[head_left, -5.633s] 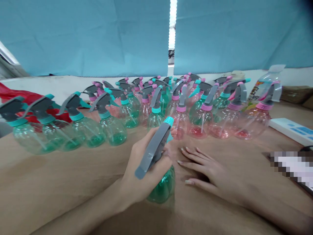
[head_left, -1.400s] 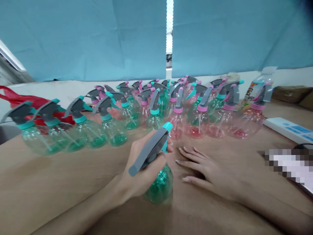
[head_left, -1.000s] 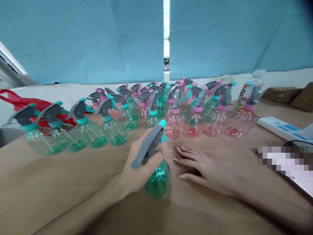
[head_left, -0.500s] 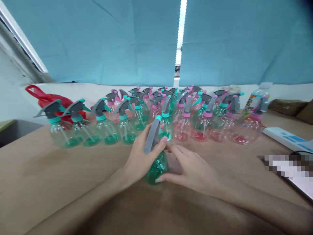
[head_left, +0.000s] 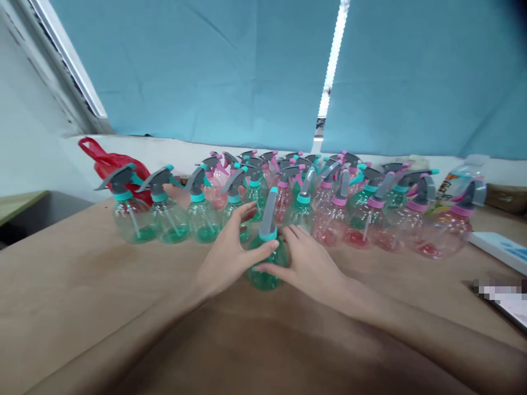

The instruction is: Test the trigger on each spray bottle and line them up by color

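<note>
A green spray bottle (head_left: pixel 267 274) with a turquoise collar and grey trigger stands upright on the wooden table (head_left: pixel 82 274), in front of the rows. My right hand (head_left: pixel 315 266) is wrapped round its right side, thumb across the front. On the left side my left hand (head_left: pixel 230 252) has its fingers apart, the thumb lying against the bottle's shoulder. Green spray bottles (head_left: pixel 134 219) line the left of the front row. Pink ones (head_left: pixel 440 233) line the right.
Behind the front row stand several more green and pink spray bottles. A red plastic bag (head_left: pixel 111 159) lies at the back left. To the right are a labelled clear bottle (head_left: pixel 457 178), a white power strip (head_left: pixel 500 249) and a partly blurred flat device (head_left: pixel 504 307).
The green bottle has gone from tilted to upright. My left hand has loosened from its top and spread its fingers, while my right hand has closed round its side. The view has shifted left.
</note>
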A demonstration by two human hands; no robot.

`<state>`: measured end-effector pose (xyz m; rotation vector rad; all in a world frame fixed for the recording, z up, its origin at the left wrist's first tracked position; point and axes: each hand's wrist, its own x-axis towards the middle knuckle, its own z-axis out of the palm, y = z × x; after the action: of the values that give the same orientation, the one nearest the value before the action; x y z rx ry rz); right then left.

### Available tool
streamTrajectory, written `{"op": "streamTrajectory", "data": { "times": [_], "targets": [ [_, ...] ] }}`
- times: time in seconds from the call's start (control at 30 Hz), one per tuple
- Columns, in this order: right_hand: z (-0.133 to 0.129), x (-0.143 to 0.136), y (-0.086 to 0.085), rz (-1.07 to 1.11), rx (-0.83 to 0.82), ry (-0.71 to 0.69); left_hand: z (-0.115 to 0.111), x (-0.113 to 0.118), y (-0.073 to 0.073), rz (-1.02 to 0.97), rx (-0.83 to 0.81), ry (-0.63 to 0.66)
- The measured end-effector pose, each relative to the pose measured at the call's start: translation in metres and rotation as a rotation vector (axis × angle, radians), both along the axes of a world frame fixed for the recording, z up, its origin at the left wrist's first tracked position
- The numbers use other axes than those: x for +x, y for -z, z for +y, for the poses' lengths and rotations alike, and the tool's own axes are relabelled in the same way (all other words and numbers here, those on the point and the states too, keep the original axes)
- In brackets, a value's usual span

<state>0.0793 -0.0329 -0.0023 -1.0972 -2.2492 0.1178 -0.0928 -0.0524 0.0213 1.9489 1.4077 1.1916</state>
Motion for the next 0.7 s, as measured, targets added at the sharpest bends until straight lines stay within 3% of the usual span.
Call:
{"op": "streamTrajectory", "data": {
  "times": [0.13, 0.3, 0.7],
  "targets": [
    [0.024, 0.000, -0.003, -0.096, 0.029, 0.099, -0.008, -0.025, 0.019, -0.015, -0.008, -0.098],
    [0.049, -0.007, -0.007, -0.162, -0.009, 0.152, -0.020, -0.045, 0.039, -0.009, -0.125, -0.101],
    [0.071, -0.021, -0.015, -0.214, -0.084, 0.295, -0.021, -0.042, 0.038, 0.009, -0.262, -0.010]
  ]
}}
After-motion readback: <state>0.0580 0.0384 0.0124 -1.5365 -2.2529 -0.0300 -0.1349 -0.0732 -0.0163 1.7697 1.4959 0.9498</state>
